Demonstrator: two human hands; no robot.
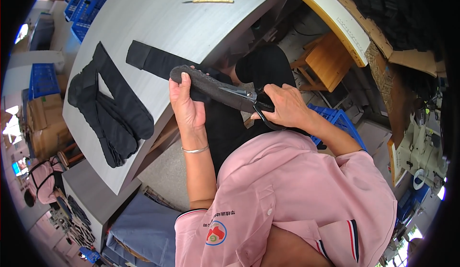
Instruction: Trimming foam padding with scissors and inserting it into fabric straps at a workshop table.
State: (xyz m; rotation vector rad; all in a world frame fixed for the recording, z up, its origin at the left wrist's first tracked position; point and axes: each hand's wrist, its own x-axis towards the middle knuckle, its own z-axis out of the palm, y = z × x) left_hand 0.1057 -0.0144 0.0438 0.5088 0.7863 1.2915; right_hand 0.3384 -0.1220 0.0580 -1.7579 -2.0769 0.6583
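A long dark grey fabric strip [207, 85] with a rounded end stretches across in front of me. My left hand [189, 108] pinches its rounded end, with the thumb on top. My right hand [290, 106] is closed round the black handles of a pair of scissors [239, 92] at the other end of the strip. The blades lie along the strip, pointing toward my left hand; whether they are parted I cannot tell. Beyond the strip, a flat black band [148, 58] lies on the grey table [165, 15], its near end hidden behind my left hand.
Folded black fabric pieces [108, 104] lie at the table's left. A thin wooden-handled tool [211, 1] lies at the back. Around me stand a wooden stool [330, 61], a blue crate [338, 123], a white-topped table [335, 20] and a sewing machine [419, 147]. Another person [45, 183] is far left.
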